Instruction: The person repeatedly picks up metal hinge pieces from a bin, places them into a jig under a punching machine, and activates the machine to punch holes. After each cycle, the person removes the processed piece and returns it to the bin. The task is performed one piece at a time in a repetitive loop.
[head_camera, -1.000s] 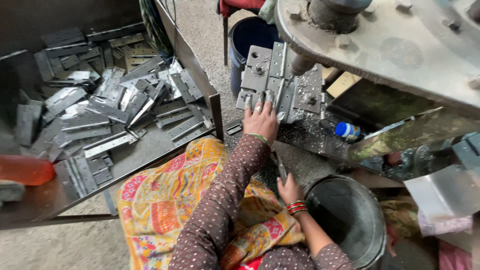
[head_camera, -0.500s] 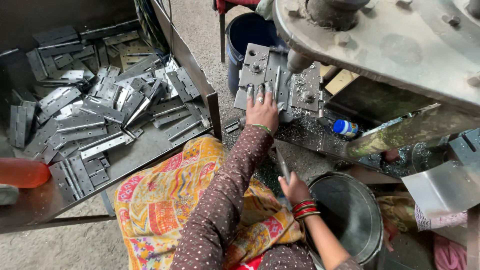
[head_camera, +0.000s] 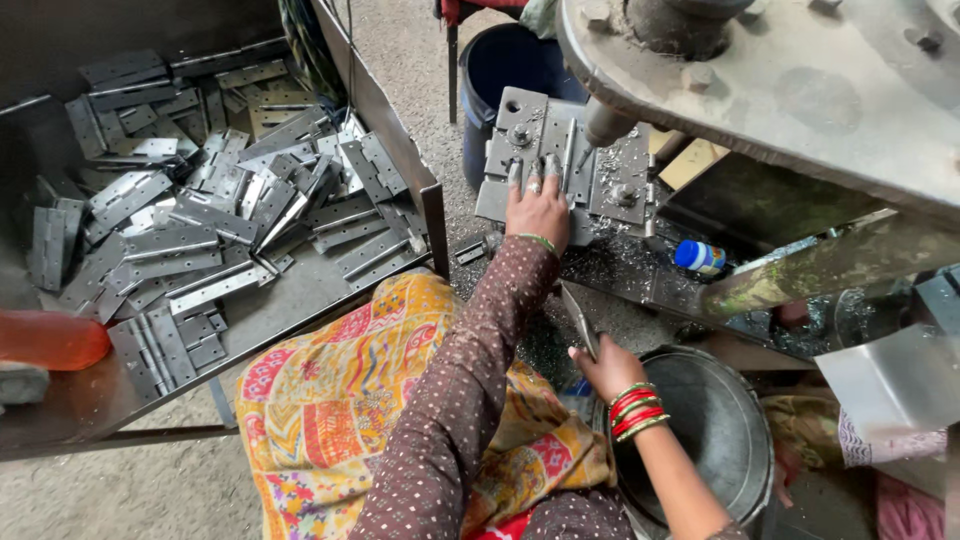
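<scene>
My left hand (head_camera: 538, 208) rests with spread fingers on a grey metal jig plate (head_camera: 600, 170) fixed under the drill press spindle (head_camera: 607, 122); it presses a metal hinge piece into the jig. My right hand (head_camera: 607, 366), with red and green bangles at the wrist, holds a flat grey hinge plate (head_camera: 580, 320) upright just above a round metal bucket (head_camera: 715, 420). My brown dotted sleeve runs from the lower middle up to the jig.
A large metal tray (head_camera: 90, 400) at left holds several loose hinge plates (head_camera: 220, 210). An orange bottle (head_camera: 50, 340) lies at its left edge. A blue barrel (head_camera: 500, 70) stands behind the jig. A small blue-capped bottle (head_camera: 698, 257) lies among metal shavings. Patterned yellow cloth (head_camera: 350, 400) covers my lap.
My left hand has slid a little further up onto the jig plate. My right hand has stayed by the bucket with the hinge plate.
</scene>
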